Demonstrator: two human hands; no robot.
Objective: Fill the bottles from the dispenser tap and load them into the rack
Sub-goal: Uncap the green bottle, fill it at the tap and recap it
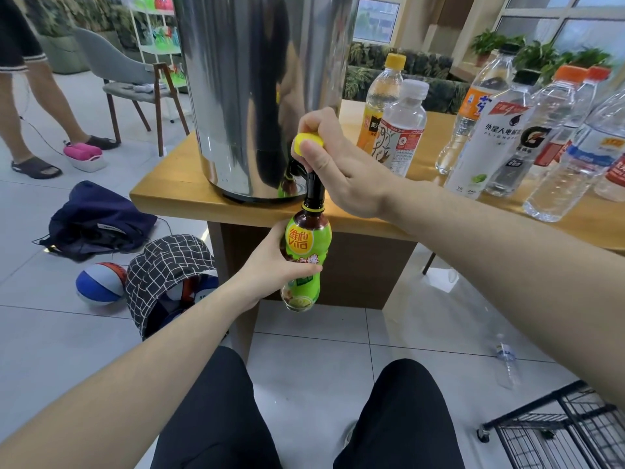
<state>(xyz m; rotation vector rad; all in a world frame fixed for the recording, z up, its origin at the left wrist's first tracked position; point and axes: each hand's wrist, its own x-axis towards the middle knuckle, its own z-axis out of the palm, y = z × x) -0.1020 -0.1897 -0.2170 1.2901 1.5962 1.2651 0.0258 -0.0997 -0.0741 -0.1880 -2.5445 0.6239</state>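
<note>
At the table's front edge, the left hand (pixel 270 265) grips a green-labelled bottle (pixel 304 262) under the dispenser tap (pixel 313 184); the right hand (pixel 333 160) pinches its yellow cap (pixel 307 142) while working the tap. Judged early: other bottles (pixel 554 147) wait along the table's right side, wire rack (pixel 554 431) apparently unloaded.

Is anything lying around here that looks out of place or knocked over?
Yes. A clear plastic bottle lies on its side on the floor tiles, away from the other bottles standing on the wooden table and outside the black wire rack. Left of the table, a ball and bags sit loose on the floor. No spill shows.
</note>
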